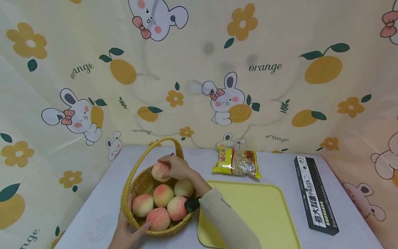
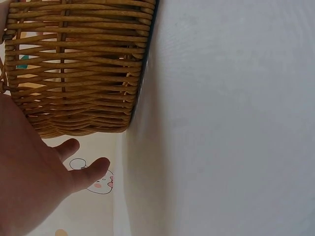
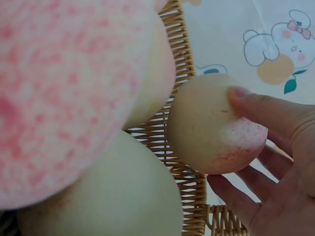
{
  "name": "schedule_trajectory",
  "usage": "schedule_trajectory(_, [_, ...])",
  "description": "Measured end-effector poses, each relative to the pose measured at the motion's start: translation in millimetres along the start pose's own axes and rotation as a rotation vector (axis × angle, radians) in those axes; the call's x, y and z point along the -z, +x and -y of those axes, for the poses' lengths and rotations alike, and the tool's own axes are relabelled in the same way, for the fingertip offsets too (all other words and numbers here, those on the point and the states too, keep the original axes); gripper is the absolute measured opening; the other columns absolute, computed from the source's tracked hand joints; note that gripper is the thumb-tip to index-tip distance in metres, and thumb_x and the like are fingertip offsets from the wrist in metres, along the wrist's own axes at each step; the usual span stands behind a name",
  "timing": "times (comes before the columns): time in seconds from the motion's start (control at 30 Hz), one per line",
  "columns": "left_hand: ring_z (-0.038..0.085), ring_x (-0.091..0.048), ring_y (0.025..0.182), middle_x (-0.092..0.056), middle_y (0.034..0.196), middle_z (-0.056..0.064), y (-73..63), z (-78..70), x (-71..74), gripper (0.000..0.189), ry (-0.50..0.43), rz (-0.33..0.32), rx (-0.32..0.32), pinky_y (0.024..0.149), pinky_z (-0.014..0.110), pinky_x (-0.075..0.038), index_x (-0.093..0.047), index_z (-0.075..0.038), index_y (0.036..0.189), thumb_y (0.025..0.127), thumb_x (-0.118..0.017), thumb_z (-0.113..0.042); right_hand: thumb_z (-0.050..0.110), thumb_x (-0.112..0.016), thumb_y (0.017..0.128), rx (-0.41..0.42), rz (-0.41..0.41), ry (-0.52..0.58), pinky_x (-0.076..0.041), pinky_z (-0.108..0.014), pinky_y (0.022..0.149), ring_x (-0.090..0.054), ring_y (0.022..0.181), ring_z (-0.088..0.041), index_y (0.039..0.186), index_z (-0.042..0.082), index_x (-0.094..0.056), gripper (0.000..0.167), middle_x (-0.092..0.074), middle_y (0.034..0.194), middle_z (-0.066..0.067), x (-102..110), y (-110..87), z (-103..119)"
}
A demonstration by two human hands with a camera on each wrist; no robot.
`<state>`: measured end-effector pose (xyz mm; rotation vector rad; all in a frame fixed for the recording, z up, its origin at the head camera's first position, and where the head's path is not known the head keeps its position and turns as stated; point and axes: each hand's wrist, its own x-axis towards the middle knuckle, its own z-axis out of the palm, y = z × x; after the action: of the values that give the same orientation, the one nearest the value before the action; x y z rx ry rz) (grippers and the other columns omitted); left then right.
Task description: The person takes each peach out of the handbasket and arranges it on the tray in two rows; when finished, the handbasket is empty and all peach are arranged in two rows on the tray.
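Note:
A woven wicker basket (image 1: 174,230) with a tall arched handle stands at the left of the table, holding several peaches (image 1: 163,195). My right hand (image 1: 177,167) grips one peach (image 1: 160,172) over the basket's far part. In the right wrist view, that peach (image 3: 216,125) sits between thumb and fingers near the wicker rim. My left hand (image 1: 129,230) holds the basket at its near left side, thumb over the rim by a front peach (image 1: 158,219). Two fingers of the left hand (image 2: 34,182) extend free of the wicker in the left wrist view.
A yellow tray (image 1: 248,214) lies right of the basket, partly under my right forearm. Behind it is a yellow-and-clear bag of pasta (image 1: 237,162). A long black pasta box (image 1: 316,195) lies at the right. A printed cloth (image 1: 192,69) rises behind the table.

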<state>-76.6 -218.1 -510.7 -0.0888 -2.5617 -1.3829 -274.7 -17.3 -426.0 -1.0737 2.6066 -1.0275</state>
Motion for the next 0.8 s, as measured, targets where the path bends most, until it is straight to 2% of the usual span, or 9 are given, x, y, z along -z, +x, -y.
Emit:
schedule_trajectory(0.1, [0.050, -0.012, 0.144, -0.002, 0.163, 0.021, 0.6, -0.5, 0.4, 0.109, -0.004, 0.008, 0.019, 0.113, 0.031, -0.023, -0.001, -0.017, 0.162, 0.086, -0.079, -0.018, 0.022, -0.084, 0.083, -0.017, -0.002, 0.061, -0.046, -0.041, 0.097, -0.054, 0.126, -0.017, 0.138, 0.019, -0.062, 0.060, -0.060, 0.138, 0.003, 2.4, -1.3, 0.4])
schedule_trajectory(0.17, [0.050, -0.011, 0.144, -0.001, 0.163, 0.021, 1.1, -0.3, 0.1, 0.109, -0.010, 0.010, 0.020, 0.112, 0.050, -0.024, -0.001, -0.017, 0.162, 0.086, -0.079, -0.018, 0.023, -0.084, 0.083, -0.020, 0.001, 0.085, -0.047, -0.038, 0.094, -0.056, 0.122, -0.016, 0.138, 0.020, -0.062, 0.060, -0.062, 0.135, 0.004, 2.8, -1.3, -1.0])
schedule_trajectory(0.23, [0.050, -0.010, 0.144, -0.001, 0.163, 0.022, 1.5, -0.7, 0.1, 0.109, -0.016, 0.014, 0.029, 0.102, 0.068, -0.024, -0.001, -0.016, 0.162, 0.086, -0.079, -0.018, 0.023, -0.084, 0.082, -0.020, 0.003, 0.104, -0.048, -0.035, 0.093, -0.057, 0.120, -0.016, 0.138, 0.020, -0.062, 0.060, -0.062, 0.135, 0.005, 3.2, -1.3, -2.1])
schedule_trajectory(0.53, [0.051, -0.010, 0.144, 0.001, 0.163, 0.022, 2.4, -3.1, -0.7, 0.110, -0.009, 0.027, 0.051, 0.100, 0.071, -0.026, 0.001, -0.017, 0.162, 0.087, -0.079, -0.020, 0.019, -0.084, 0.083, 0.005, -0.028, 0.188, -0.045, -0.035, 0.100, -0.050, 0.130, -0.018, 0.137, 0.015, -0.062, 0.059, -0.061, 0.137, 0.003, 14.3, -10.0, -1.2])
schedule_trajectory(0.7, [0.051, -0.008, 0.144, 0.001, 0.163, 0.022, 1.9, -1.1, 0.1, 0.111, -0.037, 0.028, 0.045, 0.103, 0.070, -0.021, 0.002, -0.020, 0.161, 0.086, -0.080, -0.018, 0.019, -0.084, 0.082, -0.010, -0.033, 0.221, -0.044, -0.032, 0.100, -0.051, 0.129, -0.015, 0.138, 0.016, -0.062, 0.060, -0.061, 0.137, 0.003, 21.3, -17.5, 1.0])
schedule_trajectory(0.73, [0.051, -0.008, 0.144, 0.001, 0.163, 0.021, 1.7, -0.7, 0.6, 0.111, -0.039, 0.027, 0.048, 0.108, 0.064, -0.020, 0.003, -0.021, 0.161, 0.086, -0.080, -0.019, 0.019, -0.084, 0.082, -0.010, -0.034, 0.223, -0.044, -0.032, 0.100, -0.051, 0.129, -0.015, 0.138, 0.017, -0.062, 0.060, -0.061, 0.137, 0.004, 22.4, -19.0, 1.1])
schedule_trajectory(0.8, [0.051, -0.007, 0.145, 0.001, 0.163, 0.022, 1.3, -0.1, 1.9, 0.112, -0.040, 0.028, 0.047, 0.109, 0.063, -0.019, 0.004, -0.022, 0.161, 0.087, -0.080, -0.019, 0.020, -0.084, 0.082, 0.003, -0.034, 0.223, -0.045, -0.031, 0.098, -0.051, 0.128, -0.014, 0.138, 0.017, -0.062, 0.060, -0.060, 0.137, 0.003, 24.8, -21.8, 0.5])
